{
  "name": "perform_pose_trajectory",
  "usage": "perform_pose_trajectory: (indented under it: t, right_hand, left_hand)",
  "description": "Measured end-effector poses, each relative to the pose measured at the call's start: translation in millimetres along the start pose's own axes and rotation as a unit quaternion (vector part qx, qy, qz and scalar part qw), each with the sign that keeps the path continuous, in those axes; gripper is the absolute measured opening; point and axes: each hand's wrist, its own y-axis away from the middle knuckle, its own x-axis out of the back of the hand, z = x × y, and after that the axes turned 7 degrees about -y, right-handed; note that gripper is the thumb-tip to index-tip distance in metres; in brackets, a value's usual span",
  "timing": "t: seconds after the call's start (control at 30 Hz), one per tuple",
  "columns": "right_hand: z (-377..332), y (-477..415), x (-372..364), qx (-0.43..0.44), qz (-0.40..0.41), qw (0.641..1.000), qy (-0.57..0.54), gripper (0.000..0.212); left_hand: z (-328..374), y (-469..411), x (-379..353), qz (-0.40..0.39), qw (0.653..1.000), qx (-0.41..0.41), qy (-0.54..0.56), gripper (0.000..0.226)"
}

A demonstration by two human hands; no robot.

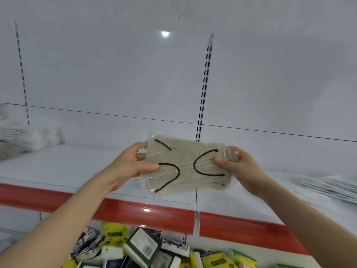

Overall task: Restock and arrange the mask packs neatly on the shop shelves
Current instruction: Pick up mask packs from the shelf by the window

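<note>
so, mid-restock. both hands are up in front of the shelf (77, 167), holding one mask pack (185, 167) between them, broad face toward the camera, in the air over the shelf's near edge and apparently not touching it. left hand (131, 163) grips the pack's left end, thumb pressed on the top face, fingers hidden behind it. right hand (239, 165) pinches the right end the same way, thumb on top, fingers curled round the clear film tail. the pack is clear plastic with beige masks and black ear loops inside; it might be two packs overlapped, can't tell. done so far, judging by what lies there: a blurred pile of white packs (29, 138) at the far left of the shelf and a fanned row of flat white packs (328, 186) at the right edge, both too smeared to say whether they are masks. i see stock only at those two ends, so most of the placing looks left to do. this pack is not yet set down; the step in hand is probably squaring it up before laying it in the middle stretch behind it. a red strip (135, 209) runs along the shelf front. below it, near, sits a jumble of yellow, white and dark boxed goods (144, 248), not part of this job as far as i can tell.
</note>
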Motion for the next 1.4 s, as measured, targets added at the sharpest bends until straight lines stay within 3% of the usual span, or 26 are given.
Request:
perform_pose_trajectory:
  t: [0.1, 0.23, 0.4, 0.53, 0.6, 0.7, 0.8, 0.93, 1.0, 1.17, 1.3, 1.4]
  right_hand:
    - [4, 6, 0, -0.021, -0.003, 1.0, 0.015, 0.047]
    - [0, 15, 3, -0.041, -0.03, 0.996, 0.075, 0.055]
    - [0, 20, 3, -0.046, 0.014, 0.992, 0.119, 0.1]
    - [-1, 19, 0, -0.044, 0.034, 0.994, 0.091, 0.111]
    - [-2, 20, 1, -0.053, 0.042, 0.994, 0.089, 0.105]
    - [-2, 21, -3, -0.031, 0.07, 0.996, 0.054, 0.074]
    - [-2, 21, -8, -0.015, 0.089, 0.996, 0.002, 0.046]
    - [-3, 19, -17, -0.01, 0.112, 0.993, -0.03, 0.027]
    - [0, 21, -16, -0.01, 0.11, 0.993, -0.029, 0.028]
    - [9, 31, -10, -0.07, 0.076, 0.995, -0.005, 0.065]
    - [4, 31, -13, -0.043, 0.09, 0.995, -0.004, 0.033]
    - [2, 33, -12, -0.033, 0.077, 0.995, 0.06, 0.024]
  left_hand:
    - [-4, 0, -1, -0.004, 0.999, 0.007, -0.038, 0.073]
    - [-6, 0, -3, 0.0, 0.998, -0.035, -0.053, 0.042]
    - [-9, 1, 1, -0.04, 0.997, -0.048, -0.036, 0.029]
    - [-7, 0, 0, -0.073, 0.996, -0.045, -0.008, 0.033]
    - [-7, 0, 0, -0.065, 0.997, -0.042, -0.005, 0.037]
    - [-11, -3, 1, -0.043, 0.998, -0.034, -0.021, 0.052]
    - [-15, -4, -1, 0.011, 0.999, -0.044, -0.001, 0.045]
    - [-13, -6, -7, 0.098, 0.991, -0.095, -0.001, 0.034]
    - [-13, -5, -6, 0.1, 0.989, -0.105, -0.01, 0.033]
    - [-20, -1, -5, 0.025, 0.998, -0.046, -0.035, 0.048]
    - [-18, -5, -8, 0.079, 0.992, -0.069, -0.07, 0.038]
    - [-16, -2, -11, 0.057, 0.994, -0.052, -0.084, 0.028]
